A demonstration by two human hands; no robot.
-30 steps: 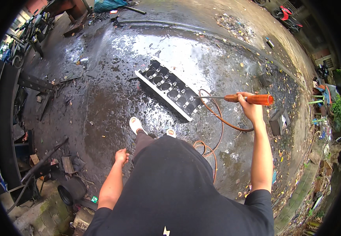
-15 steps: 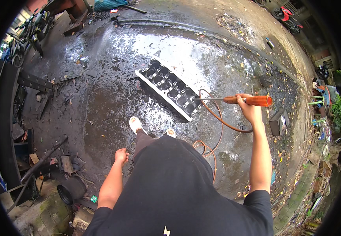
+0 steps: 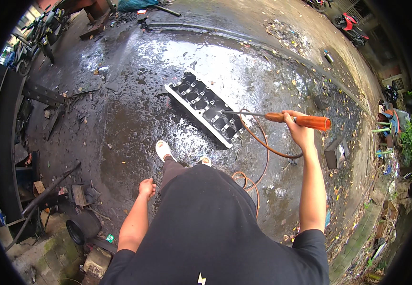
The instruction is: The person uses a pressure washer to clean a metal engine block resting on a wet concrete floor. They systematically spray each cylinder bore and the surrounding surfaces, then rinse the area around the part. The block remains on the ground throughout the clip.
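My right hand is wrapped round a spray gun with an orange body and a long thin metal nozzle. The nozzle points left, its tip over the dark inside of an engine block. That block lies slantwise on the wet ground ahead of me, with pale metal rims and several round bores. A brown hose loops beside it, below the gun; where it joins the gun is hard to make out. My left hand hangs at my side, fingers curled into a loose fist, with nothing visible in it.
Wet, oily ground surrounds the block. My feet in white shoes stand close to its near side. Steel beams and a black drum-like pot are at left. A dark box sits at right; motorcycles stand farther off.
The nozzle tip has moved left and slightly up over the engine block, away from its near right end. My left hand stays curled in the same place.
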